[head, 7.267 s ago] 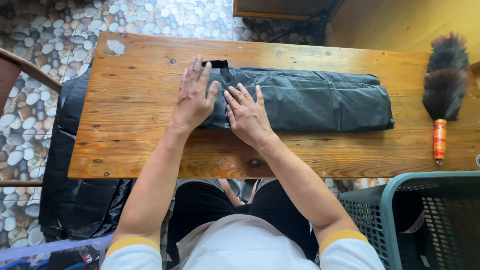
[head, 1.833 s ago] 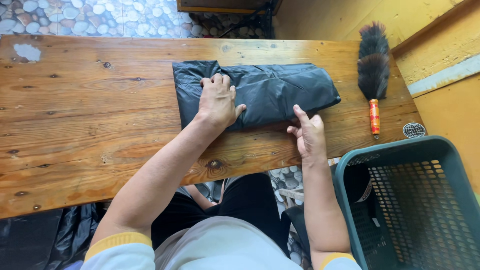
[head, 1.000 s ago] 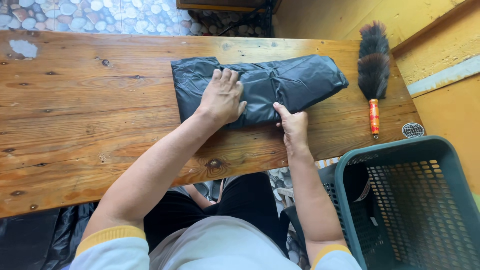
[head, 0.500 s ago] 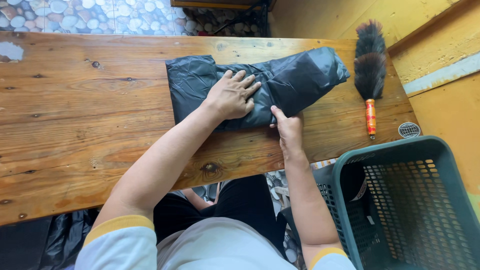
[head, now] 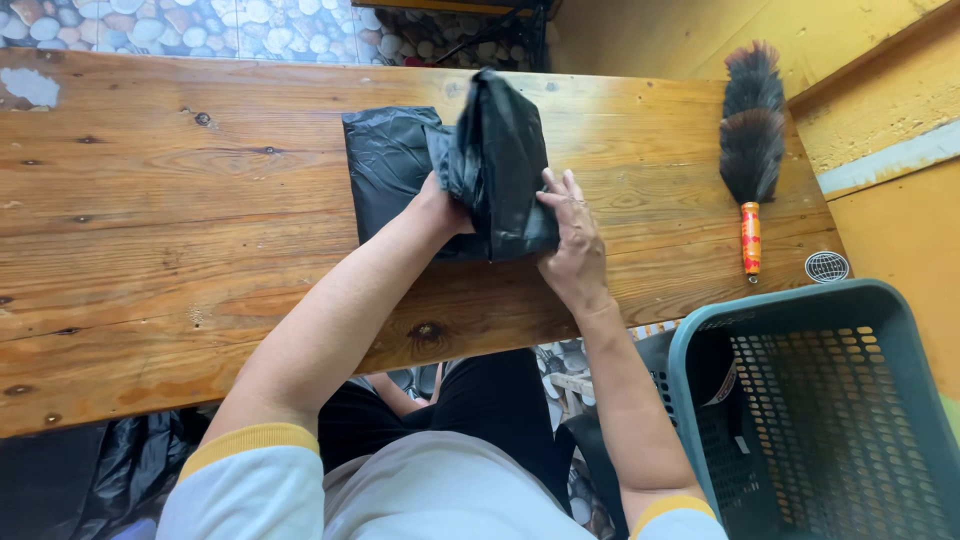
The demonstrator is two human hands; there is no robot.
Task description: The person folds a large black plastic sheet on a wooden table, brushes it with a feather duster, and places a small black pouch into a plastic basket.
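A long wooden table [head: 150, 250] fills most of the view, with a teal plastic basket [head: 830, 420] standing beside its right end, just off the near corner. On the table's middle lies a folded black plastic bag [head: 395, 165], one flap of it raised upright between the hands. A dark feather duster [head: 752, 140] with an orange handle lies well apart, towards the right end. The right hand [head: 572, 245] presses flat against the raised flap, fingers spread open. The left hand [head: 445, 205] is tucked behind the flap; its fingers are hidden, so its grip cannot be told.
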